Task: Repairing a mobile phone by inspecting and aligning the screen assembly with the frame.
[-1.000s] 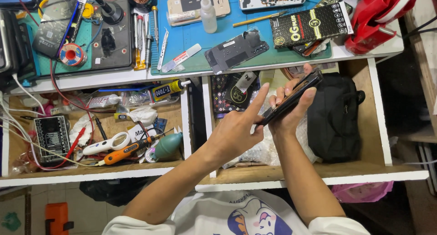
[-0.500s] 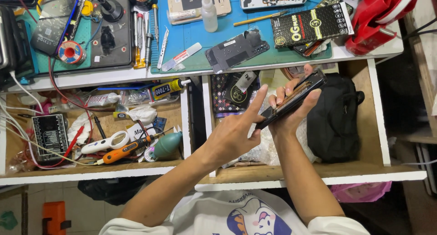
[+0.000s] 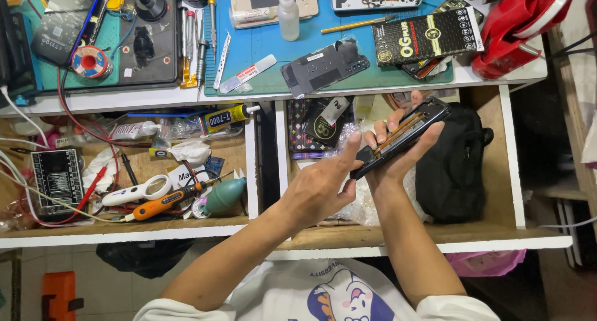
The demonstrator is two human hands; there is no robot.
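Note:
My right hand [image 3: 398,148] holds an opened black phone body [image 3: 404,134] tilted on edge above the right-hand wooden drawer [image 3: 510,165]. Copper-coloured strips show along the phone's inside. My left hand [image 3: 320,190] is beside it, with the thumb raised and touching the phone's lower end; the other fingers are curled. Both forearms reach up from the bottom of the view over the drawer front.
A black pouch [image 3: 454,172] lies in the right drawer. In the left drawer [image 3: 124,224] lie an orange screwdriver [image 3: 165,203], a green blower bulb [image 3: 225,196], glue tubes and cables. A blue work mat [image 3: 348,47] on the bench carries phone parts, tweezers and a bottle; a red object [image 3: 516,28] sits at the right.
The phone has shifted slightly up and right in my right hand. My left thumb has moved along to the phone's lower end.

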